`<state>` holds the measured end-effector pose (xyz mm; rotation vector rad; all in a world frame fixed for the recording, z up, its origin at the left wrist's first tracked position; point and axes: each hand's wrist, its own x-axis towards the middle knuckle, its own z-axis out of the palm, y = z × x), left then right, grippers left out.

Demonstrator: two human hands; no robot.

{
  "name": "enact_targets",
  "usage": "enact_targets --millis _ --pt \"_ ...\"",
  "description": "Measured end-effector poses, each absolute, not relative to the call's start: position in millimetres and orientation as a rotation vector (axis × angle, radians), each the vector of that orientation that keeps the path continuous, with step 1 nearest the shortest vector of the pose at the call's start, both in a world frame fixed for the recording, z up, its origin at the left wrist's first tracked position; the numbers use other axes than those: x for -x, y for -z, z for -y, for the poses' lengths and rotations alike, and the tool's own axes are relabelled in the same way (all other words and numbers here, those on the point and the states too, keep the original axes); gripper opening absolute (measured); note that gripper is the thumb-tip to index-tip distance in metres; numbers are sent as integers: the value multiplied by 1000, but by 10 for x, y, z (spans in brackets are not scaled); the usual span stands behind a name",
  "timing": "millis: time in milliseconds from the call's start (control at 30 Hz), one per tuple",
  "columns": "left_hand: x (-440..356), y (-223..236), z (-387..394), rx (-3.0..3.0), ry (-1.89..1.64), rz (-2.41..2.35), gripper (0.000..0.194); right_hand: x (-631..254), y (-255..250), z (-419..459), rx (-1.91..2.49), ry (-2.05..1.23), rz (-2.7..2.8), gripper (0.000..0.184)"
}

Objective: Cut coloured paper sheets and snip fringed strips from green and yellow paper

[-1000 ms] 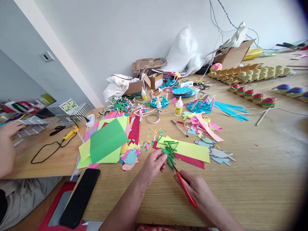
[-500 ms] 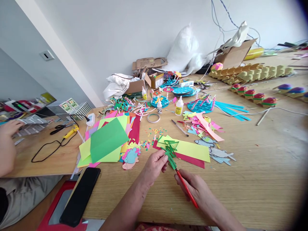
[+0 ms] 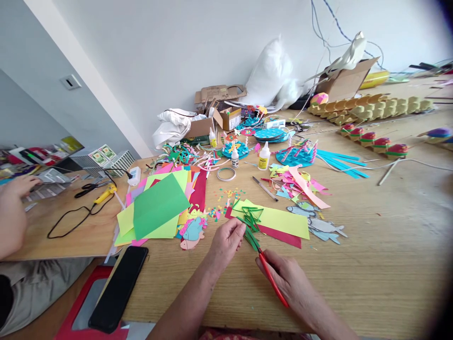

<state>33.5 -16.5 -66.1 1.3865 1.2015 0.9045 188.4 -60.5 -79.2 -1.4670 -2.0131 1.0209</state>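
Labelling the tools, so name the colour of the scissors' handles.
Red scissors, clearest in the head view.

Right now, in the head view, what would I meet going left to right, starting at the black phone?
Black phone → multicoloured fish cutouts → left hand → right hand → blue strips → thin pale stick → purple-topped piece at the right edge.

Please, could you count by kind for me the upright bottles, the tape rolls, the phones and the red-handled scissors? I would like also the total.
Upright bottles: 3 (larger front bottle, small bottle, rear bottle)
Tape roll: 1
Phone: 1
Red-handled scissors: 1, in the right hand
Total: 6
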Motion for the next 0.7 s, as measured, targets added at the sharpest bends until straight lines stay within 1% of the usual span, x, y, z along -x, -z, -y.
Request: enact_targets --millis 167,400,567,700 --pt "-337 678 152 -1412 -898 -1223 24 -1873 780 610 1472 -1007 2023 38" --pt "-387 613 179 -1316 -919 -1170 27 -1881 780 594 1456 -1011 2005 39" --pt "-373 650 217 -1304 -879 -1131 30 -1886 786 596 1448 -1010 1985 40" --pt "-366 683 230 -1325 -866 -1145 26 -1885 792 605 1456 -1015 1986 40"
